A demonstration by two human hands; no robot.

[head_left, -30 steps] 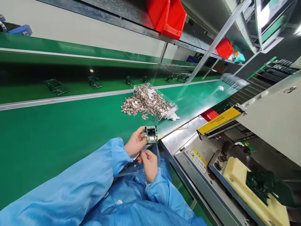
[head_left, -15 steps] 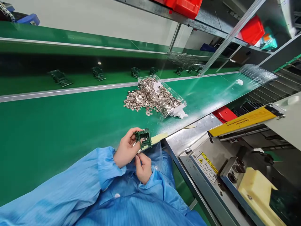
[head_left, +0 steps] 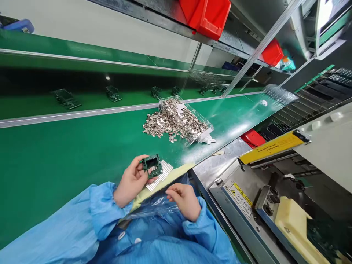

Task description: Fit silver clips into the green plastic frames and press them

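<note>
My left hand (head_left: 131, 182) grips a dark green square plastic housing (head_left: 153, 165) with an opening in its middle, and a small metal piece shows inside it. Just beneath the housing lies a row of thin white-silver strips (head_left: 162, 175); whether my left fingers touch it I cannot tell. To the right, above my lap, my right hand (head_left: 185, 198) is closed in a pinch, and anything between its fingertips is too small to make out. A heap of small metal pieces (head_left: 158, 124) spills from a clear plastic tray (head_left: 208, 129) on the green bench.
Yellow tape (head_left: 176, 176) runs along the bench's front edge. A machine with a yellow bar (head_left: 271, 147) and a hand-injury warning label (head_left: 239, 198) stands at right. Several green parts (head_left: 113, 94) line the belt behind. Red bins (head_left: 209, 18) sit on the overhead shelf.
My hands have moved apart: the left went left with the housing, the right drew away rightward. The strips under the housing are now more exposed. The view has shifted slightly.
</note>
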